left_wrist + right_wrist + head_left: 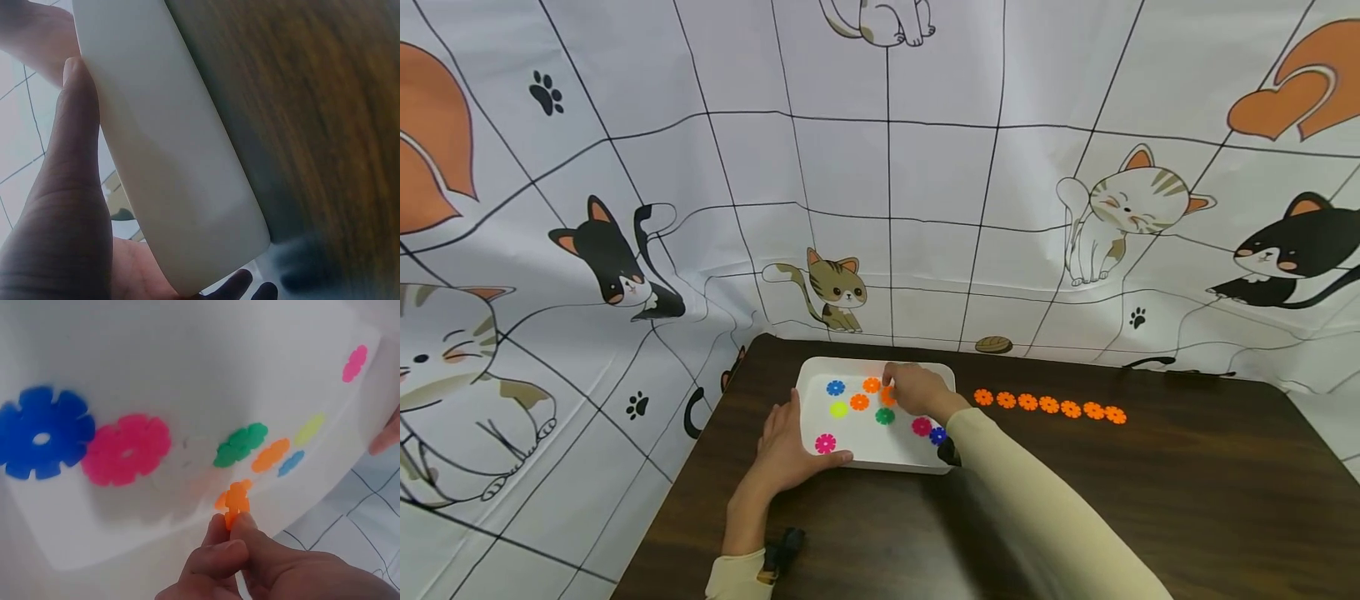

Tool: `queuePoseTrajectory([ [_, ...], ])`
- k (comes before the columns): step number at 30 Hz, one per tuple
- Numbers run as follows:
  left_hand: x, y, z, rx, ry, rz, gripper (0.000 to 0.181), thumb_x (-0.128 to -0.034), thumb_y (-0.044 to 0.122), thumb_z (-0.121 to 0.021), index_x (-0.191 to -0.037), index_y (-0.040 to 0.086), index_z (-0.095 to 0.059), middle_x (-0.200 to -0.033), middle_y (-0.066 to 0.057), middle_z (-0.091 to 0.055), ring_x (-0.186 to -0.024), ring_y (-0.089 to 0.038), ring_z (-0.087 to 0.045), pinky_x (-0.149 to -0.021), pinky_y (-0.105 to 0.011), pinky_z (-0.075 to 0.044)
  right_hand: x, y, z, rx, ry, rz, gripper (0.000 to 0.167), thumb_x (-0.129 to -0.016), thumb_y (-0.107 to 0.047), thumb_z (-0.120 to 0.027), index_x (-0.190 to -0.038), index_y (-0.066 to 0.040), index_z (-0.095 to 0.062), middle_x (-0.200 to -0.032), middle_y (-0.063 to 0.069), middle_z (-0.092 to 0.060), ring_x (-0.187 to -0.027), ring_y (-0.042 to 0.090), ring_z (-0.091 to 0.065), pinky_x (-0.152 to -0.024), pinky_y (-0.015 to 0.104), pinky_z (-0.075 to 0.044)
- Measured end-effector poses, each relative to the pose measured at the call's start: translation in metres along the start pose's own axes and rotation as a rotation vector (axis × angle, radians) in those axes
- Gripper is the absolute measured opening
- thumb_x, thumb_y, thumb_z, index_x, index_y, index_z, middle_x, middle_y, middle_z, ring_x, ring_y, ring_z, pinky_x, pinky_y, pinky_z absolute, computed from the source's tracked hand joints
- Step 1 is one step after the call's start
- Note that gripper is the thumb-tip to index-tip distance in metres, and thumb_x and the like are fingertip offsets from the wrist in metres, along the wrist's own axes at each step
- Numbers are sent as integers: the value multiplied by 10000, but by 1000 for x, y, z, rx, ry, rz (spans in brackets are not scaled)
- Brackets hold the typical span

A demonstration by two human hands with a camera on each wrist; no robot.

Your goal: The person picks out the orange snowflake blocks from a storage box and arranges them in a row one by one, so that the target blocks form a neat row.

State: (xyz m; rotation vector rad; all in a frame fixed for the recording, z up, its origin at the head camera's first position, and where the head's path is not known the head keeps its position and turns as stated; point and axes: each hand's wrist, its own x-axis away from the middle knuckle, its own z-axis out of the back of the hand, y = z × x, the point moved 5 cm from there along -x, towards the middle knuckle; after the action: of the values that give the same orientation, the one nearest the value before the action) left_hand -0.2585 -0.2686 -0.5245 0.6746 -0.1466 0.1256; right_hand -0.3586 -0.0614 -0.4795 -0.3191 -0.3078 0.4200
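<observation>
A white tray [865, 450] holds flower-shaped plastic discs in several colours. My left hand [786, 450] holds the tray's near-left corner, with its thumb [78, 144] along the front rim and its fingers along the left side. Over the tray's far right part, my right hand [919, 392] pinches an orange flower disc [236, 503] between thumb and index finger, the disc seen nearly edge-on in the right wrist view. Close to it lie two more orange discs [859, 402] and a green disc [885, 416].
Right of the tray, a row of several orange discs [1048, 404] runs across the dark wooden table [1187, 492]. Pink discs [825, 443], blue discs [836, 388] and a yellow disc [838, 409] also lie in the tray. A cat-patterned white sheet [940, 175] hangs behind.
</observation>
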Motion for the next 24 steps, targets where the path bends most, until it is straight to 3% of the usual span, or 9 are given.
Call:
queuePoseTrajectory([
  [8,-1,-1,-1,-14,-9,1,1455,-653,722,-814,-1639,72,36,-1700,-230,-111,-1565,-495,-25,-1188,-795,-145,13,3,11,-2,31,23,161,-1047,-169,-565,-1201,-197,-603,-1118,48,-716,-805,181,-586,-694,274,-566],
  [15,0,0,0,-25,-19,-3,1464,-660,737,-800,-1636,64,59,-1704,-236,-86,-1564,-502,-17,-1191,-793,-139,26,13,20,4,79,50,143,-1052,-189,-563,-1191,-211,-584,-1035,80,-735,-659,165,-552,-530,214,-461],
  [24,-1,0,0,-33,-17,-23,1466,-663,739,-793,-1632,56,69,-1698,-245,-89,-1552,-518,-26,-1185,-798,-142,48,35,33,-56,143,38,145,-1055,-158,-548,-1190,-207,-570,-1143,115,-759,-545,154,-486,-460,209,-410],
])
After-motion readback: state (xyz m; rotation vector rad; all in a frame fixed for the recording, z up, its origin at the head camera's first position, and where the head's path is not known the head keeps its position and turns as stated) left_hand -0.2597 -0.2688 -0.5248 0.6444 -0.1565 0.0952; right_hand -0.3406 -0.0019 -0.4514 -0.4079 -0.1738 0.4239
